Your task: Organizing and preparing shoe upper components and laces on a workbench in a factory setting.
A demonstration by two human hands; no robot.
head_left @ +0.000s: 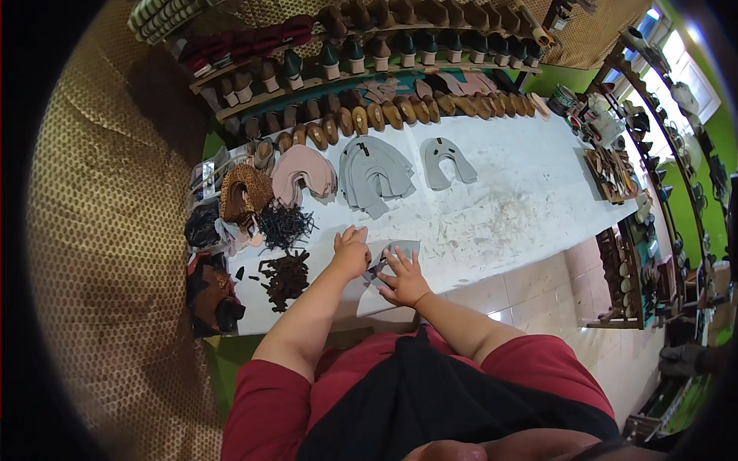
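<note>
In front of me at the table's near edge lies a curved grey shoe-upper piece (411, 247), with a darker patch showing between my hands. My right hand (405, 280) rests on it with the fingers spread. Just left of it, my left hand (352, 253) is beside the piece's left end, its fingers stretched forward and apart. Both hands partly cover the piece. Farther off lie a thick stack of grey upper pieces (355, 178) and a smaller grey stack (435, 170), each with a small dark bit on top.
Left on the white-covered table (530, 173) are pink upper pieces (296, 165), leopard-print pieces (237, 184), black strips (286, 226) and dark brown strips (284, 281). Brown shoe lasts (375, 117) line the back below shelves of shoes. A tool box (611, 175) stands at the right end.
</note>
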